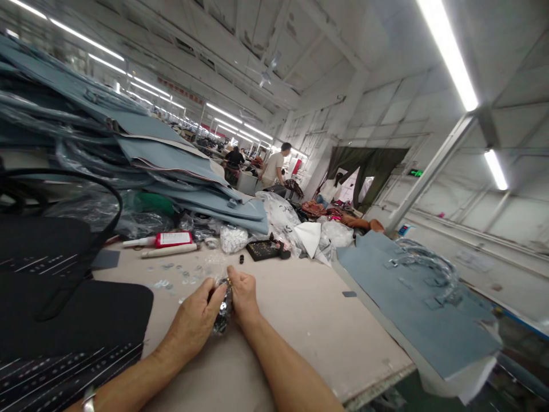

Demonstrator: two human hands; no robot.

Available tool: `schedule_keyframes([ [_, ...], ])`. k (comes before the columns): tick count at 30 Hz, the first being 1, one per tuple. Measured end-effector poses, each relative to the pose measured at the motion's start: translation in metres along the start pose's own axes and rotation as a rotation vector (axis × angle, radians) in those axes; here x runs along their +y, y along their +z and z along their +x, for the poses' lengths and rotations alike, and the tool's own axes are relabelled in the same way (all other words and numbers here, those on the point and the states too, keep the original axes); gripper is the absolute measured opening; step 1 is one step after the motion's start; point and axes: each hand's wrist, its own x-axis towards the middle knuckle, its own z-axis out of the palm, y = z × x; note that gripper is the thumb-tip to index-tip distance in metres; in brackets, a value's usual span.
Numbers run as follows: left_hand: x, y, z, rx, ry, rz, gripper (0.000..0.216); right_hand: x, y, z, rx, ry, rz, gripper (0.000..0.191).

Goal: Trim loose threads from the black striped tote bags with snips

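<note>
Between my two hands is a small clear plastic bag with dark, shiny small parts inside; their exact kind is too small to make out. My left hand grips the bag's left side, thumb pressed along it. The fingers of my right hand are closed at the bag's upper right edge. Both are just above the pale tabletop. Several thin round metal discs lie scattered beyond my left hand. A small black cylindrical piece stands past my right hand.
Black cut panels with a strap cover the left side. A red-labelled bottle, a pale stick and a black tray line the back. Blue-grey sheets are piled behind; more sheeting lies right. People work farther off.
</note>
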Motion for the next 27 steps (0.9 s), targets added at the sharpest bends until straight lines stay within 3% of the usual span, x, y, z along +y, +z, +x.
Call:
schedule_keyframes([
  [7, 0.001, 0.001, -0.001, 0.013, 0.012, 0.049, 0.032, -0.003, 0.001, -0.001, 0.020, -0.047, -0.057, 0.057],
  [14, 0.001, 0.008, -0.003, 0.070, 0.157, 0.070, 0.030, -0.002, -0.005, 0.007, 0.077, -0.017, -0.062, 0.060],
  [21, -0.002, 0.003, 0.001, 0.044, -0.047, -0.210, 0.037, -0.003, -0.005, 0.009, 0.007, 0.121, 0.008, 0.063],
  [27, -0.004, -0.001, 0.005, 0.097, -0.226, -0.491, 0.032, -0.011, -0.023, 0.024, 0.077, 0.253, -0.046, 0.059],
])
